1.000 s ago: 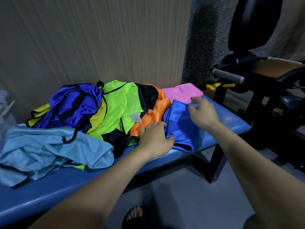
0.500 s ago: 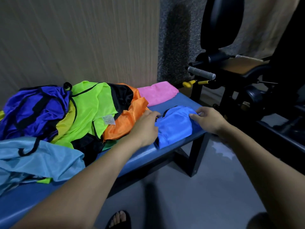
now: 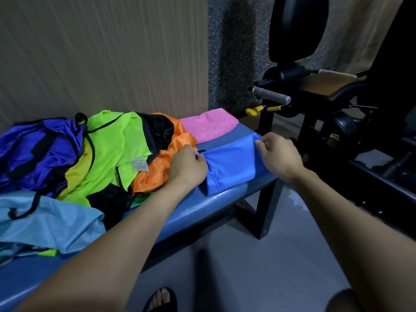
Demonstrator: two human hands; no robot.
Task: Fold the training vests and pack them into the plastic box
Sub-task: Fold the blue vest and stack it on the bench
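Observation:
A folded blue vest point(image 3: 231, 165) lies near the right end of the blue padded bench point(image 3: 193, 212). My left hand point(image 3: 188, 165) pinches its left edge and my right hand point(image 3: 279, 154) pinches its far right corner, lifting that corner a little. Behind it lies a folded pink vest point(image 3: 209, 126). To the left sits a loose heap: an orange vest point(image 3: 157, 172), a neon green vest point(image 3: 117, 149), a purple vest point(image 3: 38, 152) and a light blue vest point(image 3: 49, 224). No plastic box is in view.
A wood-grain wall runs behind the bench. Black gym equipment point(image 3: 333, 122) with a grey handle point(image 3: 270, 95) stands close to the bench's right end. Grey floor lies in front, with my sandalled foot point(image 3: 161, 299) on it.
The blue vest went from a loose bundle to a flat folded rectangle. My left hand moved from lying on the cloth to pinching its left edge; my right hand now lifts the far right corner.

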